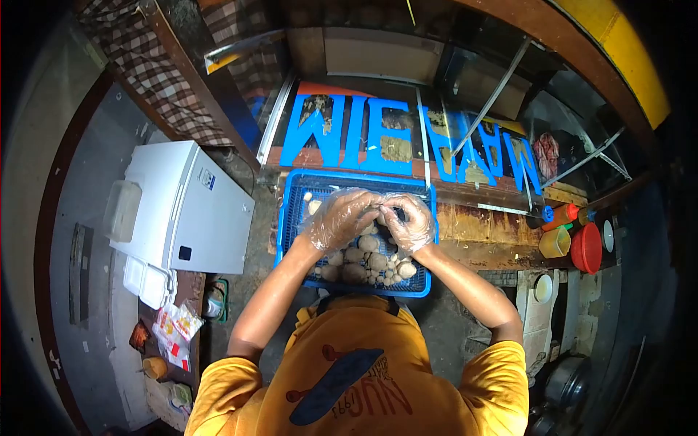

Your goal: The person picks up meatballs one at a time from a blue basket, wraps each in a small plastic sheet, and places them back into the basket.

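My left hand (338, 218) and my right hand (411, 224), both in thin clear plastic gloves, meet above a blue plastic basket (285, 218). Their fingers are closed and the fingertips come together at one spot. Whatever is pinched there is too small or too covered to make out. Below them in the basket lie several greyish-brown round lumps that look like meatballs (354, 273). Smaller, paler balls (385, 277) cluster near the basket's front right. A few pale pieces (314, 207) rest at its left, beside my left hand.
A glass display case with blue lettering (378, 138) stands behind the basket. On the left are a white chest freezer (211, 207) and plastic packets (174, 330). A red bowl (586, 248), a yellow container (555, 243) and bottles (566, 214) sit at the right.
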The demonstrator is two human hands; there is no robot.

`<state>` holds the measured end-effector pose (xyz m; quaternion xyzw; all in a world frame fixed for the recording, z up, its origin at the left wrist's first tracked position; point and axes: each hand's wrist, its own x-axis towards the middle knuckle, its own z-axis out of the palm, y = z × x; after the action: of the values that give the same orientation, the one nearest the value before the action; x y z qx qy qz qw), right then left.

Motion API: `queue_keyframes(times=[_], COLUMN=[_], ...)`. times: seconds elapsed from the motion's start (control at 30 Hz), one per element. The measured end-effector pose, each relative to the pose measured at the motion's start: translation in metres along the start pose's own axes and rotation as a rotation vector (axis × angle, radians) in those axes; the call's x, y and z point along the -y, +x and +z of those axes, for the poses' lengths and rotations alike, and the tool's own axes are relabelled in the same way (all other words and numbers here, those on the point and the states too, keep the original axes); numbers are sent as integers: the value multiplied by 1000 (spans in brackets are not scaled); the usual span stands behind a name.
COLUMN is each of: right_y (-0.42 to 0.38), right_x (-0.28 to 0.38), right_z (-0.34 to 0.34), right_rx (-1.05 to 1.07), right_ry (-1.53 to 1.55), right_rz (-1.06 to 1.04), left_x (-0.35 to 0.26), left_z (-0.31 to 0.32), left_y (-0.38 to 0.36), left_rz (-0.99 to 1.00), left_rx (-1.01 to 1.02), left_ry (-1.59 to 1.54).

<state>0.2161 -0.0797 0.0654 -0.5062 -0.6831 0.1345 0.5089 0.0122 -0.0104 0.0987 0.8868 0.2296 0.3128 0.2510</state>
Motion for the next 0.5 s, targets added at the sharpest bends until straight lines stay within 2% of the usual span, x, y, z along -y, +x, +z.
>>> queue_keyframes(times=[0.23, 0.33, 0.43, 0.5], right_y=[-36, -49, -65, -74], right_x=[-13, -14, -17, -17], right_z=[18, 20, 26, 26], right_rx=[28, 136, 235, 295], right_ry=[19, 16, 52, 88], right_rz=[38, 88, 107, 150], left_x=[1, -1, -13, -13], left_z=[13, 20, 23, 38], left_y=[-28, -43, -56, -70], left_rz=[-72, -183, -124, -205], left_rx=[104, 212, 281, 302], left_ry=[7, 45, 143, 128])
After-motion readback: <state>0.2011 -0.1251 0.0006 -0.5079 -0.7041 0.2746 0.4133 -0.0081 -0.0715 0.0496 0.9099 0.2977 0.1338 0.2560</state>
